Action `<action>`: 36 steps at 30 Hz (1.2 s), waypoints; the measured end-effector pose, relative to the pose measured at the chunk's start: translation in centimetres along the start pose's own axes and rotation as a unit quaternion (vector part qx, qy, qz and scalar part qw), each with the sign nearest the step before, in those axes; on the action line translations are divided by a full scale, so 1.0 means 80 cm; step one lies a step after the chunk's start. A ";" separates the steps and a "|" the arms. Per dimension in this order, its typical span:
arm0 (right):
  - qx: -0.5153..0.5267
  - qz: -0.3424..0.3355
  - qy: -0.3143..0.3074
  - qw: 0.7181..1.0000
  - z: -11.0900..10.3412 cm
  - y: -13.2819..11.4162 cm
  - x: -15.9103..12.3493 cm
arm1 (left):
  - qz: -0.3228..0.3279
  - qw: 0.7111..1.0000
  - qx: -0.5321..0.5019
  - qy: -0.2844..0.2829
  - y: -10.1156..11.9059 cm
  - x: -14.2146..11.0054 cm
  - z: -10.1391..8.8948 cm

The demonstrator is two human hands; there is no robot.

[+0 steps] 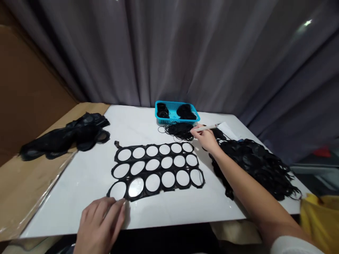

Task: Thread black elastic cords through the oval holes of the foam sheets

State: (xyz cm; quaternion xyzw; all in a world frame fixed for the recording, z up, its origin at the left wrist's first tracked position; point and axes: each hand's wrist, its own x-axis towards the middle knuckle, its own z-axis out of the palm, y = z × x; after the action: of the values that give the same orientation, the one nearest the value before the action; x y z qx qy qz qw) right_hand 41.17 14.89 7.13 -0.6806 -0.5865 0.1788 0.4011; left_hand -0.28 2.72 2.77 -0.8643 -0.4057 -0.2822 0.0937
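Head view: the right hand (208, 139) has its grip closed on a slim white pen-like tool (208, 127), its darker end pointing away to the right. Its fingertips are at the edge of a loose heap of thin black rings (178, 130); whether they also pinch a ring cannot be told.

The left hand (99, 220) lies with fingers bent, fingertips at the near left corner of the front strip (144, 192). Whether it pinches that edge or only steadies it is not clear.

Outward from there, the middle strip (145, 171) and the back strip (145, 148) lie close beyond, in rows on the white tabletop (185, 208). Each of the three has six round openings, all laid flat. Only the front strip's rightmost opening shows a thin dark curved line across it; the others look bare, so these strips seem at an early stage.

Behind the rings is a blue basket (176, 102) with black bundles in it. More black material sits apart: a large pile (251, 158) under and beyond the right forearm, and a folded bundle (84, 130) on the left, partly over brown board (26, 190).
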 end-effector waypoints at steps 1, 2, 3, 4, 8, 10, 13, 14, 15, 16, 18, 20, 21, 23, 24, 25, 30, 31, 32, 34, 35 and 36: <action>0.013 -0.002 -0.014 1.000 -0.006 0.003 -0.018 | 0.009 1.000 -0.028 -0.001 0.007 0.012 0.005; 0.034 0.004 -0.036 0.999 -0.011 0.006 -0.038 | 0.022 0.998 -0.062 -0.006 0.017 0.025 0.011; 0.071 0.012 -0.068 0.995 -0.014 0.008 -0.058 | 0.039 0.994 -0.096 -0.019 0.029 0.039 0.018; 0.113 0.025 -0.099 0.988 -0.016 0.010 -0.078 | 0.063 0.989 -0.126 -0.038 0.044 0.053 0.025; 0.242 0.091 -0.139 0.956 -0.016 0.015 -0.147 | 0.153 0.961 -0.187 -0.134 0.109 0.098 0.062; 0.238 0.091 -0.130 0.958 -0.015 0.018 -0.171 | 0.171 0.954 -0.187 -0.158 0.136 0.110 0.083; 0.160 0.048 -0.115 0.979 -0.015 0.022 -0.192 | 0.182 0.955 -0.164 -0.168 0.159 0.119 0.110; 0.139 0.035 -0.110 0.983 -0.015 0.024 -0.196 | 0.183 0.955 -0.157 -0.171 0.162 0.119 0.116; 0.127 0.027 -0.106 0.986 -0.015 0.025 -0.199 | 0.183 0.956 -0.152 -0.172 0.164 0.120 0.121; 0.121 0.022 -0.101 0.987 -0.016 0.027 -0.201 | 0.183 0.957 -0.148 -0.172 0.164 0.120 0.124; 0.115 0.015 -0.096 0.989 -0.017 0.029 -0.203 | 0.185 0.958 -0.144 -0.164 0.163 0.119 0.127; 0.115 0.013 -0.095 0.989 -0.018 0.031 -0.203 | 0.185 0.960 -0.141 -0.155 0.161 0.118 0.127; 0.116 0.011 -0.096 0.988 -0.018 0.031 -0.203 | 0.184 0.961 -0.141 -0.153 0.161 0.117 0.127; 0.114 0.000 -0.099 0.988 -0.017 0.030 -0.203 | 0.177 0.961 -0.145 -0.152 0.160 0.115 0.128; 0.110 -0.009 -0.100 0.989 -0.017 0.029 -0.203 | 0.175 0.961 -0.146 -0.154 0.161 0.115 0.128; 0.104 -0.017 -0.100 0.989 -0.016 0.028 -0.204 | 0.174 0.961 -0.147 -0.157 0.161 0.114 0.128; 0.087 -0.033 -0.100 0.991 -0.014 0.024 -0.205 | 0.169 0.960 -0.152 -0.166 0.162 0.114 0.128; 0.086 -0.032 -0.099 0.991 -0.014 0.023 -0.205 | 0.166 0.960 -0.155 -0.166 0.162 0.114 0.128; 0.085 -0.032 -0.098 0.991 -0.014 0.023 -0.205 | 0.164 0.960 -0.157 -0.165 0.162 0.114 0.128; 0.080 -0.032 -0.095 0.992 -0.015 0.023 -0.205 | 0.160 0.960 -0.159 -0.165 0.163 0.114 0.127; 0.077 -0.032 -0.095 0.992 -0.016 0.023 -0.205 | 0.158 0.961 -0.160 -0.164 0.164 0.114 0.127; 0.074 -0.033 -0.096 0.992 -0.016 0.024 -0.205 | 0.156 0.961 -0.161 -0.164 0.164 0.114 0.127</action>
State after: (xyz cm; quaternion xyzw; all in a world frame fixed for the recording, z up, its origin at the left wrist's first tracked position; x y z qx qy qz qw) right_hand 39.26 -0.97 2.77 -0.6093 -0.6293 0.2728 0.3979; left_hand 18.46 4.01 0.45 -0.9550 -0.2248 -0.1799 -0.0714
